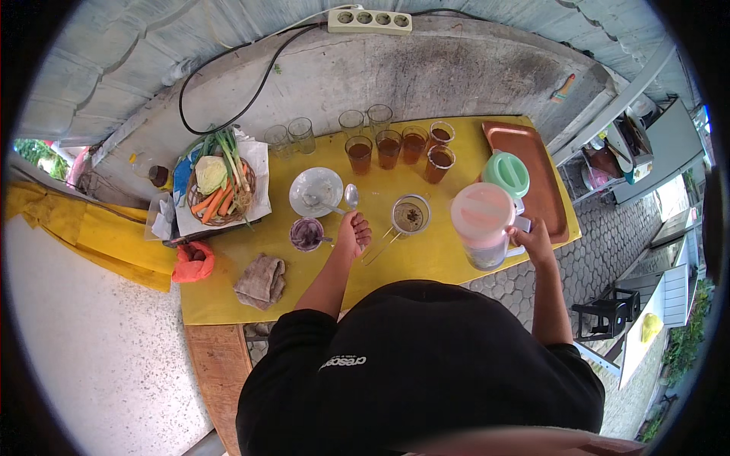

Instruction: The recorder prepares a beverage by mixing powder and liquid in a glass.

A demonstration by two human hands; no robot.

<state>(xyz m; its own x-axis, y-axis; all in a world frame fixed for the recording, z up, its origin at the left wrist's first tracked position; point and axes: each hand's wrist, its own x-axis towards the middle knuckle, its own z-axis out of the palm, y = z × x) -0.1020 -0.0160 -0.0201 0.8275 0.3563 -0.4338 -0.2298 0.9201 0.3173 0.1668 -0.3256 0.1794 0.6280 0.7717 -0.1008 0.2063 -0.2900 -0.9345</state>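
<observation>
My left hand (355, 232) is closed around the handle of a metal spoon (351, 195), its bowl pointing away from me. My right hand (530, 238) grips the handle of a plastic pitcher with a pink lid (482, 214). Behind that pitcher is another with a green lid (506, 174). Between my hands, a wire strainer (409, 215) holding dark bits rests on a vessel. Left of the spoon are a white bowl (315, 185) with a spoon in it and a cup with purplish contents (306, 234). Several glasses of brown drink (388, 153) stand farther back.
Empty glasses (301, 135) stand at the table's back edge. A brown tray (542, 182) lies at the right. At the left are a vegetable basket (219, 199), a red plastic bag (193, 263) and a folded cloth (260, 281). A power strip (369, 21) is up on the wall.
</observation>
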